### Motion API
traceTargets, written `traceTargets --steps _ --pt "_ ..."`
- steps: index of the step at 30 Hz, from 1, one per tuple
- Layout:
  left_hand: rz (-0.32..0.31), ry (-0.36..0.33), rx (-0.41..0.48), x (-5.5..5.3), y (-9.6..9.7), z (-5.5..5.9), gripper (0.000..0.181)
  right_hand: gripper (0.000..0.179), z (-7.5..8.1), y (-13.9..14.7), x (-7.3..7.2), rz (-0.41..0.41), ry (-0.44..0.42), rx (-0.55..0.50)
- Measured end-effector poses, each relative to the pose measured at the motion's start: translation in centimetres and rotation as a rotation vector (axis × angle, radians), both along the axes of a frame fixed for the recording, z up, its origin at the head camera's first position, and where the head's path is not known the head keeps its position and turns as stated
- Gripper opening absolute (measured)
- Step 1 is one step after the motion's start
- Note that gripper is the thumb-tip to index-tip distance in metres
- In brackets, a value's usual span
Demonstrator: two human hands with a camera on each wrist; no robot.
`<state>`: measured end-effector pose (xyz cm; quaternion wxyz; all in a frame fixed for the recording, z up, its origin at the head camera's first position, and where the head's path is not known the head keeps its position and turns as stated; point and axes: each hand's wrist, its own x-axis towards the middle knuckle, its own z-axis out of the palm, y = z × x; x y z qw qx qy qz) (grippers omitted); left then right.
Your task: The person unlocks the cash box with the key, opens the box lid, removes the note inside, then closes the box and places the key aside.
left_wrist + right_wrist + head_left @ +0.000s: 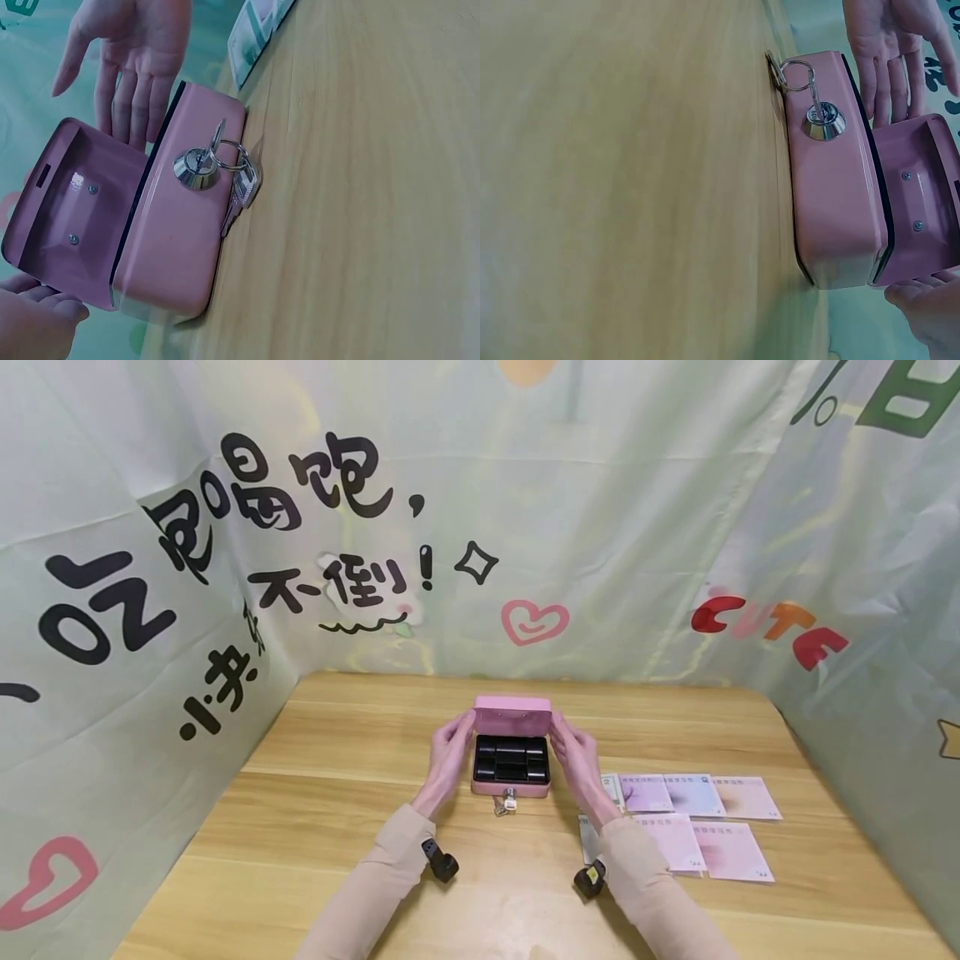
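Note:
A pink cash box (487, 790) stands on the table with its lid (513, 721) raised. Inside lies a black tray (512, 750) divided into compartments. The front lock (196, 169) has a key in it, and a ring with more keys (244, 187) hangs from that key. My left hand (450, 750) is at the left side of the lid, fingers extended along its edge. On the opposite side my right hand (576, 758) mirrors it, straight fingers beside the lid's right edge. Both palms face inward towards the box.
Several play banknotes (693, 795) lie in two rows on the right of the wooden table (337, 735), partly behind my right forearm. A printed cloth (615, 543) hangs around the table's back and sides. Each wrist wears a small black camera (440, 862).

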<state>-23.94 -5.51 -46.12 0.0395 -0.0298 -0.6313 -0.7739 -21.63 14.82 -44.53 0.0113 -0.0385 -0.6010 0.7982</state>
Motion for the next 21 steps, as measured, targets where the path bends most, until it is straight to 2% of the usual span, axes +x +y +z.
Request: traceTargets --steps 5,8,13,17,21 --pt "0.101 -0.077 0.023 0.3 -0.2 -0.2 0.042 0.055 -0.2 -0.3 0.5 -0.019 0.002 -0.028" --pt "0.138 -0.123 0.069 0.7 -0.2 -0.3 0.039 0.053 -0.4 -0.4 0.8 -0.042 -0.016 -0.045" --pt "0.128 -0.146 0.166 1.2 -0.5 -0.5 0.040 0.048 -0.9 -0.6 1.2 -0.077 -0.045 -0.066" --pt "0.096 -0.160 0.225 1.7 -0.8 -0.6 0.043 0.045 -0.8 -0.4 1.6 -0.060 -0.060 -0.067" --pt "0.084 -0.165 0.222 2.1 -1.1 -0.7 0.044 0.050 -0.3 -0.2 2.2 -0.027 -0.080 -0.028"
